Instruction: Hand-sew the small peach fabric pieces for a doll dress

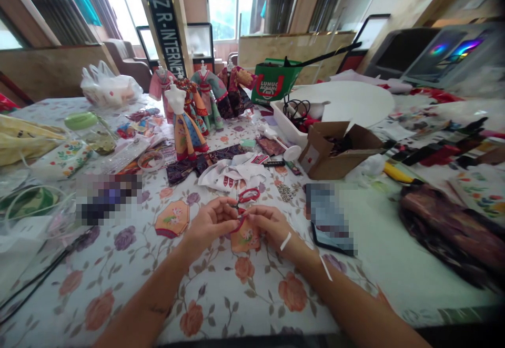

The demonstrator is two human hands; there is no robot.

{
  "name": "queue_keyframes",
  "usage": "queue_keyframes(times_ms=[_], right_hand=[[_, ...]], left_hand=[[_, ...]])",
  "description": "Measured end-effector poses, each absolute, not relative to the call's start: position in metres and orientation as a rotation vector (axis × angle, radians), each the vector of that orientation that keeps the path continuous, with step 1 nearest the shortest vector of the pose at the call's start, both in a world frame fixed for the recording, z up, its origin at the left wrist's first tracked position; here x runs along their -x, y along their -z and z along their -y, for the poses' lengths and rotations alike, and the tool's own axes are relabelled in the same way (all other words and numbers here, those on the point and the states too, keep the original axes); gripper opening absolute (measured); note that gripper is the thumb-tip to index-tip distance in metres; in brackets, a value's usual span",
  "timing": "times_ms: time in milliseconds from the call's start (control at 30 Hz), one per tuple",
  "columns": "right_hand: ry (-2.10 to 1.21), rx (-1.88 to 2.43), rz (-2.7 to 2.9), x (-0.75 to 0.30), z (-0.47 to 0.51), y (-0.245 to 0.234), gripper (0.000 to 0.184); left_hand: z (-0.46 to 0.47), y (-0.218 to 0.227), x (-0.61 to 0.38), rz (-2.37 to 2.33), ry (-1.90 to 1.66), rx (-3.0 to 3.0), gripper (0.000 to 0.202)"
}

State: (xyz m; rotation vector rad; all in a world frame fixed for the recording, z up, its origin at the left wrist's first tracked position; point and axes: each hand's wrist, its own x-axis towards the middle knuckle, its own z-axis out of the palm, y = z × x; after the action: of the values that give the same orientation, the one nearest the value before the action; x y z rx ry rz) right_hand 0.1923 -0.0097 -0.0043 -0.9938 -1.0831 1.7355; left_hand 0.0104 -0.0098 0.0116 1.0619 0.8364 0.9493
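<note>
Both of my hands pinch a small orange fabric piece (245,236) with a dark red edge and a flower pattern, held just above the tablecloth. My left hand (215,222) grips its upper left edge, fingers curled. At the upper right edge, my right hand (274,227) closes thumb and finger on the same piece. Just beyond the fingertips lie red-handled scissors (249,195), partly hidden by my fingers. A matching orange fabric piece (172,218) rests flat to the left of my left hand. White paper or cloth scraps (232,172) lie behind the scissors.
Dressed miniature mannequins (183,119) stand at the back. A cardboard box (335,151) and a white bin (294,122) are at right, near a phone (330,219). Small beads (288,192) lie loose. A lidded jar (90,132) and a dark blurred item (108,199) sit left.
</note>
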Motion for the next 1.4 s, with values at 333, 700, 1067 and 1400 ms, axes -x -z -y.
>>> queue_keyframes(times_ms=[333,700,1067,1400], right_hand=[[-1.751,0.947,1.036,-0.194,0.008,0.004,0.028],[-1.75,0.943,1.166,-0.194,0.012,0.005,0.02],[-1.717,0.946,1.17,-0.192,0.01,0.005,0.021],[-1.416,1.088,1.286,-0.193,0.005,0.015,0.03]], left_hand=[[0.008,-0.011,-0.009,-0.891,-0.971,-0.991,0.042],[0.012,-0.012,-0.015,-0.872,-0.976,-1.12,0.03],[0.013,-0.01,-0.007,-1.017,-0.887,-1.384,0.012],[0.013,-0.02,-0.006,-1.22,-1.161,-1.927,0.006]])
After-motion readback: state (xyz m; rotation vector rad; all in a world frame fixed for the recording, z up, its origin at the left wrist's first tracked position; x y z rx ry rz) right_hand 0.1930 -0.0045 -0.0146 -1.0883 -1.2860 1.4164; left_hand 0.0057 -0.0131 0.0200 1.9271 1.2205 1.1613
